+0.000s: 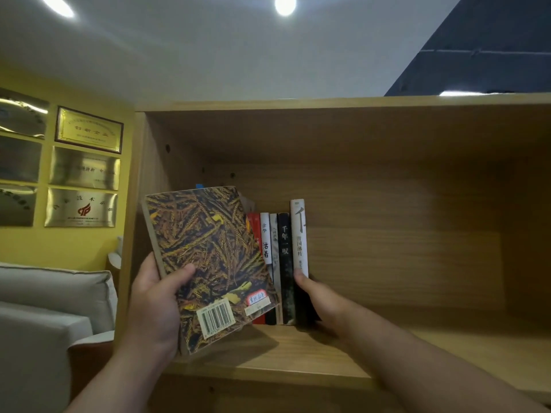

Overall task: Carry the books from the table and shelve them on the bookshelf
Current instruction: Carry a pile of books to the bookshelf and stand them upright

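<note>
Nearest, at the lower left of the frame, the left hand grips a book by its lower left corner. The thumb is laid across the cover and the other fingers are curled behind it, out of sight. The book is tilted with its top leaning left, and it is held in front of the left end of the shelf opening, its lower edge just above the shelf board. The cover facing the camera has a pattern of yellow and brown wheat ears on black, with a white barcode label and a small red-edged sticker near the bottom.

From the lower right, the right forearm reaches up and left to the right hand. Its thumb touches the foot of the white-spined book, while its other fingers lie in shadow beside that book; I cannot tell whether they close on anything.

Just behind the held book, a short row of books stands upright on the board, spines outward. From left to right they are red, white, grey and black, and then the taller white one at the right end. The left part of the row is hidden by the held book.

Beyond them is the wooden bookshelf, with its back panel and top board. To the right of the row the board shows bare wood.

Further off, at the left of the frame, a grey sofa stands below a yellow wall with metal plaques. At the upper centre a round ceiling lamp glows.
</note>
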The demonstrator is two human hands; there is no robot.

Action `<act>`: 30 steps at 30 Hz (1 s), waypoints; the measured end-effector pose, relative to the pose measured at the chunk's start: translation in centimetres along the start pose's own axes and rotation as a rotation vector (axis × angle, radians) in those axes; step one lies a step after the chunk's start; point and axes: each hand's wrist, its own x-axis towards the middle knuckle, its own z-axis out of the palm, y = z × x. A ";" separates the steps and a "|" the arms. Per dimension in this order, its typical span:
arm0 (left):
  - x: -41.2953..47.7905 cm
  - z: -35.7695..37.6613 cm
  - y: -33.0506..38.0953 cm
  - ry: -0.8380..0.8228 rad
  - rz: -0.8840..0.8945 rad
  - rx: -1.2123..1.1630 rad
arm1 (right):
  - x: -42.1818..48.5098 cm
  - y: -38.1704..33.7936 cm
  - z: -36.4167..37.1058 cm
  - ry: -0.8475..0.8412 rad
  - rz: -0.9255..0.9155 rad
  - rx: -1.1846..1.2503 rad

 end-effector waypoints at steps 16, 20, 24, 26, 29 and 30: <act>-0.9 5.9 -2.2 -0.193 -0.216 -0.174 | -0.1 -0.6 -4.0 0.089 -0.214 0.248; -0.6 8.1 -2.9 -0.257 -0.234 -0.117 | -0.4 -1.6 -5.4 -0.006 -0.196 0.493; 0.2 10.4 -3.9 -0.316 -0.216 -0.030 | -1.2 -2.0 -6.6 -0.178 -0.307 0.612; 0.3 11.5 -4.3 -0.353 -0.223 0.025 | -1.2 -2.0 -6.8 -0.181 -0.300 0.596; 0.8 12.4 -4.3 -0.486 -0.375 -0.002 | -1.4 -1.8 -6.9 -0.168 -0.249 0.578; 1.4 12.4 -4.4 -0.507 -0.426 -0.025 | -1.5 -1.7 -6.9 -0.139 -0.238 0.575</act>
